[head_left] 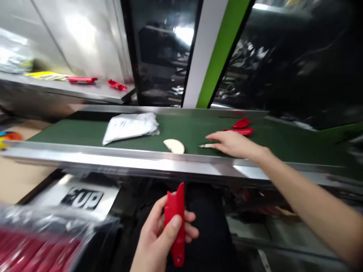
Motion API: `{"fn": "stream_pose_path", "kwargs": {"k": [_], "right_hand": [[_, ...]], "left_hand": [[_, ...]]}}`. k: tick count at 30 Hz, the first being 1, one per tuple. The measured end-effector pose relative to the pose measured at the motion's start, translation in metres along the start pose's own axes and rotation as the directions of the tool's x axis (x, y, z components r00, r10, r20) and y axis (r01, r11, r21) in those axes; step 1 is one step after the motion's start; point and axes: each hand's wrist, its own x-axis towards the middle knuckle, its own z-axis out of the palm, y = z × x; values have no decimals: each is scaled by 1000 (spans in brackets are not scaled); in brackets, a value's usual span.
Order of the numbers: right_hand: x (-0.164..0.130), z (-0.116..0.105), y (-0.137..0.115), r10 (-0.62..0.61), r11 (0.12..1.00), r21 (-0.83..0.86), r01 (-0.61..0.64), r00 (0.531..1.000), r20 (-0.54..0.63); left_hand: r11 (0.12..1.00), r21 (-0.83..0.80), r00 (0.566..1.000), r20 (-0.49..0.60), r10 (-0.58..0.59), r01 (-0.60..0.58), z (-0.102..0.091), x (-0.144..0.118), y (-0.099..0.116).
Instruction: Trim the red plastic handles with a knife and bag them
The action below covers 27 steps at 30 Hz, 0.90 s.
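My left hand (167, 230) is closed around a long red plastic part (176, 219), held upright in front of the conveyor, thumb across its face. Its upper end has a pointed tip and a notch; a small hole shows near the bottom. Over the green belt, my right hand (234, 143) has its fingers around a small craft knife (206, 146), whose metal tip points left. Most of the knife's handle is hidden by the hand. Just behind that hand lie red plastic parts (243, 131). Left of the knife tip rests a pale, flat, curved piece (175, 146).
A white plastic bag (130, 127) with handwriting lies on the green conveyor belt (87, 130). The metal rail (136, 160) edges it in front. More red parts (82, 79) sit on a metal ledge at upper left. A plastic-covered box of red pieces (36, 245) stands at lower left.
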Motion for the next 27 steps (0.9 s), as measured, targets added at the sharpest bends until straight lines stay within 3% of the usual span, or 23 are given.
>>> {"fn": "stream_pose_path", "kwargs": {"k": [3,5,7,10,11,12,14,16,18,20,23,27], "right_hand": [[4,11,30,-48,997,-62,52,997,61],[-5,12,27,-57,991,-120,53,998,-28],[-22,8,7,-61,983,-181,27,981,-185],[-59,7,-43,-136,973,-229,34,884,-448],[-72,11,-59,-159,979,-191,66,838,-522],[-85,17,-74,-94,994,-95,51,842,-531],[-105,33,-97,95,977,214,0,895,-436],[-120,53,-108,256,851,516,-100,936,-240],[-131,71,-114,321,697,696,-174,943,-85],[-138,82,-118,333,607,765,-216,943,2],[-145,87,-125,290,639,743,-199,957,7],[-144,84,-132,192,808,585,-63,968,-161]], "left_hand": [[997,-57,999,-4,-42,42,-11,-3,2],[995,-74,998,-16,-66,65,-16,-4,1],[986,-132,995,2,-100,99,-19,-6,-1],[959,-243,989,63,-137,148,-23,-5,-5],[951,-262,986,84,-144,161,-24,-4,-7],[948,-268,983,100,-151,173,-24,-3,-8],[943,-265,977,118,-175,201,-25,0,-10],[940,-263,974,113,-196,220,-24,1,-11],[934,-278,974,97,-206,225,-23,2,-11],[922,-309,973,87,-215,232,-23,2,-10],[894,-360,964,107,-244,266,-24,3,-10],[879,-401,964,160,-212,260,-24,2,-13]]}}
